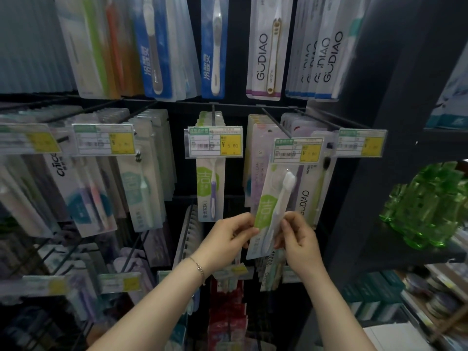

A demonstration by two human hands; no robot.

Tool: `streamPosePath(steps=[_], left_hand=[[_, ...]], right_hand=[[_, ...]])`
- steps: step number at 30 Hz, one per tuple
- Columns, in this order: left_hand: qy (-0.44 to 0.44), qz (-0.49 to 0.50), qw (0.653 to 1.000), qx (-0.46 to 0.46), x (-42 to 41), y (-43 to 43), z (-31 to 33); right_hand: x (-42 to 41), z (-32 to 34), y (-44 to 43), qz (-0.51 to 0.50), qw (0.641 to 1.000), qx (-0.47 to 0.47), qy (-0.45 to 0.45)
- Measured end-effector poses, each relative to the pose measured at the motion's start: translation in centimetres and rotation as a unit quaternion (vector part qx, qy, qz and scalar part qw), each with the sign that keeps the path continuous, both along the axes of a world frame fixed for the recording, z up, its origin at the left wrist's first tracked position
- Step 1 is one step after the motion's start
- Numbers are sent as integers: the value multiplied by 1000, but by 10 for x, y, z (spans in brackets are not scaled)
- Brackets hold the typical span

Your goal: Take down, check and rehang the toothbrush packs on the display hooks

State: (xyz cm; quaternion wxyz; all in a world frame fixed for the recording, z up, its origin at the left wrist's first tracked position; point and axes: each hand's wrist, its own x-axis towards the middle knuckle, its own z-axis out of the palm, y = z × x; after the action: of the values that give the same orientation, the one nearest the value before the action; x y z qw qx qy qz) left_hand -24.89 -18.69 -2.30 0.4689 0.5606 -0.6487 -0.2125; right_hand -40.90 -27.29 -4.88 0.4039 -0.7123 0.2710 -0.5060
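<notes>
pack: one green-and-white toothbrush pack (266, 211), tilted, top tucked behind the price tag (298, 150) | hands: two, below the tag; left hand (228, 236) pinches the pack's left edge, right hand (298, 239) pinches its right edge | matching hung pack (211, 188): one facing front, left of the tag | green bottles (425, 206): right of the tag, count unclear

The light is dim and cool, brightest on the upper rows; the black display panel (234, 178) and the lower rows sink into shadow. The white-and-yellow paper price label (214, 141) at centre is fairly sharp, while the blurred hanging packs at the left edge (30, 188) smear. The dark upright shelf post (374, 122) leans with wide-angle bending. A soft sheen lies on the green-and-white toothbrush pack with clear blister (272, 198).
</notes>
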Motion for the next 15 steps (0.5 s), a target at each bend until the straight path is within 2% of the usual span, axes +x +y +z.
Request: streamPosePath(steps=[5,12,15], left_hand=[[0,17,1000,13,9,7,-13],[59,45,996,55,34,21,-22],[85,52,993,70,43,26,-20]], right_hand=[[3,-5,6,11,999,3,36],[30,4,17,42,992,2,121],[44,11,18,25,985,-15,172]])
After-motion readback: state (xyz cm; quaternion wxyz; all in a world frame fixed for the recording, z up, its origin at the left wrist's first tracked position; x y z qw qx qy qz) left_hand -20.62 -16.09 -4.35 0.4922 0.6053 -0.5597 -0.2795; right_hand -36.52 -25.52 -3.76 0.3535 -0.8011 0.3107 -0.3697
